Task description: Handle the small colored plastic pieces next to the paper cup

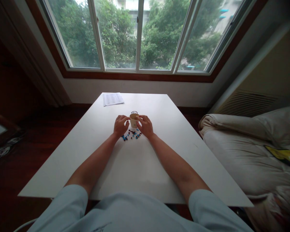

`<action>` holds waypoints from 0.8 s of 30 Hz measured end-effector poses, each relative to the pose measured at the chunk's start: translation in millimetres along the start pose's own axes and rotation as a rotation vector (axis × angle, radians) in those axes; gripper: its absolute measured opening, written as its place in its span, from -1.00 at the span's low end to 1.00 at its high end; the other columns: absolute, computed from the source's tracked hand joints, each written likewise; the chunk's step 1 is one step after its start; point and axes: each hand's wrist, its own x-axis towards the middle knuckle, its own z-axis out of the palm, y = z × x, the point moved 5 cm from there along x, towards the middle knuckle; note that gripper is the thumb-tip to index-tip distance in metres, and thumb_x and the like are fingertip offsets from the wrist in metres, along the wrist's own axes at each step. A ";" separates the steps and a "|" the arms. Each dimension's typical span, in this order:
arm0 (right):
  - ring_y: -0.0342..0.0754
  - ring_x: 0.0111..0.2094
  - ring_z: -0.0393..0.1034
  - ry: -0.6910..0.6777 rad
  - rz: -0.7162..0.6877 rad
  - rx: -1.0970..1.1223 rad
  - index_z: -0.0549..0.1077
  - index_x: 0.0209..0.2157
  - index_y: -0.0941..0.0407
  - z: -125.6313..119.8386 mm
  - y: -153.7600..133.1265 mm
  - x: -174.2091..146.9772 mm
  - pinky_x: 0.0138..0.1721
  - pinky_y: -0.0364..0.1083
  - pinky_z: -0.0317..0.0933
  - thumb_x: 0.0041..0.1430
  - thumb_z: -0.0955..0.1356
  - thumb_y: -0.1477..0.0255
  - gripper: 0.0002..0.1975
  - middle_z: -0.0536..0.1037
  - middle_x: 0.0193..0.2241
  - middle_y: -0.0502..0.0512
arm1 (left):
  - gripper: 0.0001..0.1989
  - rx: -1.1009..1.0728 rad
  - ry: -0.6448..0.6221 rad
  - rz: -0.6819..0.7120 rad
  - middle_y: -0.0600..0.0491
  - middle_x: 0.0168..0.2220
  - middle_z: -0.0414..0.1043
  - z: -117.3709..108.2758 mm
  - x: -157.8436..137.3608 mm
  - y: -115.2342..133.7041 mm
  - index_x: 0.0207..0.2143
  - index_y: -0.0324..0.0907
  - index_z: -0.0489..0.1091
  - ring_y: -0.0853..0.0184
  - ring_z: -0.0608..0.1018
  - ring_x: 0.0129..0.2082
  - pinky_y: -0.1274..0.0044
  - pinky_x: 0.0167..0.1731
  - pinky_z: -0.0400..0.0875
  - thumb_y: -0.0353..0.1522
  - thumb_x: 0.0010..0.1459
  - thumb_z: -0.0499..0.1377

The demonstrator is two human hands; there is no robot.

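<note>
A small light-brown paper cup (134, 122) stands upright on the white table, between my two hands. From the left, my left hand (121, 125) has its index finger and thumb up against the cup's side. On the other side, my right hand (146, 125) holds the cup near the rim, with fingertips at the opening. Loose blue and dark red beads (132, 134) lie scattered just in front of the cup and under my hands. Behind the cup is a small dark looped outline (134, 112), too small to name. The bottom of the cup's inside cannot be seen.
A stack of printed papers (113, 99) lies at the far left of the white table (135, 174). Past the table is a wide window (137, 35). A beige sofa (227, 154) stands at the right, with a yellow-and-black item (281, 154) on it. Cables (3, 149) lie on the floor at left.
</note>
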 end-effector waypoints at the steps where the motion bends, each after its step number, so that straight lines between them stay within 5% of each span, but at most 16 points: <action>1: 0.07 0.09 0.26 -0.004 0.003 -0.001 0.43 0.13 0.06 0.4 0.2 -0.1 0.12 0.08 0.26 0.32 0.26 0.40 -0.62 0.43 0.03 0.19 | -0.75 0.009 -0.005 0.005 -0.01 -0.16 0.49 0.2 0.0 1.6 -0.13 -0.12 0.49 0.17 0.41 -0.07 0.28 0.02 0.32 -0.44 0.23 0.05; 24: 0.05 0.07 0.26 -0.006 0.012 -0.008 0.43 0.13 0.07 0.5 -0.5 0.3 0.12 0.07 0.25 0.33 0.24 0.40 -0.62 0.44 0.01 0.20 | -0.61 0.097 -0.130 0.074 -0.02 0.07 0.45 6.8 1.1 19.0 0.11 -0.04 0.43 0.09 0.31 0.15 0.19 0.14 0.20 -0.36 0.25 0.08</action>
